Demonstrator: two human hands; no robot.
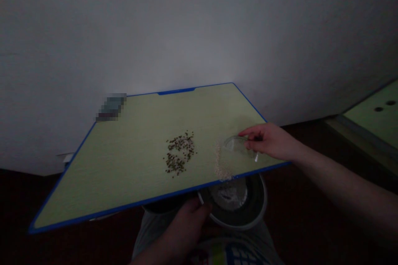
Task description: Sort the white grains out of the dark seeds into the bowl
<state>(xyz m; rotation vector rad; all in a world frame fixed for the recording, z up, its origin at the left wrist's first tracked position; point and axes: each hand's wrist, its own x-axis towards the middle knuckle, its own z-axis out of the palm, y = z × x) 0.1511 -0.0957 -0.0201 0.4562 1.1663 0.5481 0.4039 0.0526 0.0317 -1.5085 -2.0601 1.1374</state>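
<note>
In my right hand (261, 140) is a clear dish (238, 145), pinched by its far side and tilted low over the tabletop (133, 140). Beside the dish, a strip of small pale grains (222, 169) runs down to the front edge. Further left lies a loose patch of dark green beans (178, 155) mixed with pale grains. Below the front edge, my left hand (191, 217) is closed at the rim of a round bucket (236, 224), partly in shadow. A clear, shiny item (230, 194) sits inside the bucket.
A pixelated flat object (112, 107) lies at the table's back left corner. The blue-edged table stands against a pale wall (186, 29). At the far right is a green panel (376, 109) with dark holes. Under the table, another dark container (168, 203) shows partly.
</note>
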